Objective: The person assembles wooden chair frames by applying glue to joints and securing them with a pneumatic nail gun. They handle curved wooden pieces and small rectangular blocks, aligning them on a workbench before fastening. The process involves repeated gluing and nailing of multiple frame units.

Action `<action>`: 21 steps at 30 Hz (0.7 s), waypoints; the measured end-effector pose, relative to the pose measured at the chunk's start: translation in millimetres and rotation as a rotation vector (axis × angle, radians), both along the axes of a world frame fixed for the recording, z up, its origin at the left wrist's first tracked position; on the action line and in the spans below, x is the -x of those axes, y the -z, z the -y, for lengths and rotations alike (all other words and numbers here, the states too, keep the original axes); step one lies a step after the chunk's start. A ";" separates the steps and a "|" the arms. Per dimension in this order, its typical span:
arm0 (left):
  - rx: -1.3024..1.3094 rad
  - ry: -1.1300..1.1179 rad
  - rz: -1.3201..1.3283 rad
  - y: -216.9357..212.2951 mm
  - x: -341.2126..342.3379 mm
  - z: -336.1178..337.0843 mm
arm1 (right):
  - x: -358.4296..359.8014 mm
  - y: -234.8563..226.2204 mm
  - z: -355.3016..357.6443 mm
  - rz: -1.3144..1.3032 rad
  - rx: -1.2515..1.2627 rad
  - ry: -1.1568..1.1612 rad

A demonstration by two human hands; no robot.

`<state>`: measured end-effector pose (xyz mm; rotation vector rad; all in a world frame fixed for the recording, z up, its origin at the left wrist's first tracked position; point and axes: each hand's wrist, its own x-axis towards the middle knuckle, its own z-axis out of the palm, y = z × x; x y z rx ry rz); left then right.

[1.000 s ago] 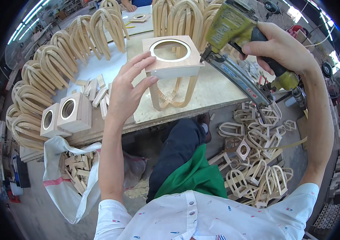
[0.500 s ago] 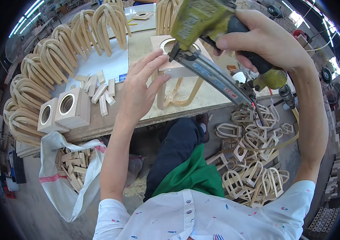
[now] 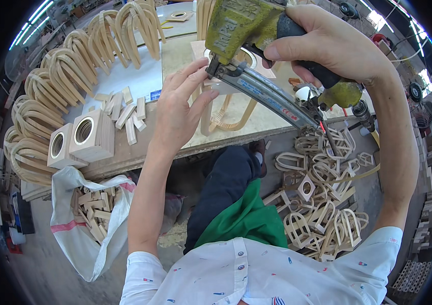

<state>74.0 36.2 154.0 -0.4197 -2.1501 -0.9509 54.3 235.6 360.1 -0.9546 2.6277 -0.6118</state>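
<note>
Workshop table (image 3: 277, 113) bears arches (image 3: 73, 67); spread left hand (image 3: 178, 107) touches a frame (image 3: 226, 90), right hand (image 3: 322, 48) grips a nailer (image 3: 239, 30).

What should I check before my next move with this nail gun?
1. Right hand gripping the nail gun handle: ok.
2. Left hand at the wooden frame: ok, fingers and thumb at its near left corner.
3. Left fingertips well clear of the nose: not ok, they look right beside it.
4. Hose joined to the tool: ok, it appears connected.
5. Nose pressed on wood: cannot tell from this angle.
6. Fasteners loaded: cannot tell, none visible.
</note>
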 end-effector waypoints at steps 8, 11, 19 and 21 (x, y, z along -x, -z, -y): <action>0.079 -0.076 -0.074 2.9 -3.5 -3.2 | 11.9 24.0 -7.7 -0.063 0.100 -0.046; 0.053 -0.110 -0.101 7.3 -1.2 -7.0 | 15.9 23.3 -16.5 -0.007 0.139 -0.023; -0.293 -0.154 -0.029 11.9 11.4 19.6 | 27.3 32.1 -41.0 -0.009 0.209 0.076; -0.508 0.028 0.156 21.8 23.4 30.2 | 23.9 24.7 -40.4 0.019 0.194 0.097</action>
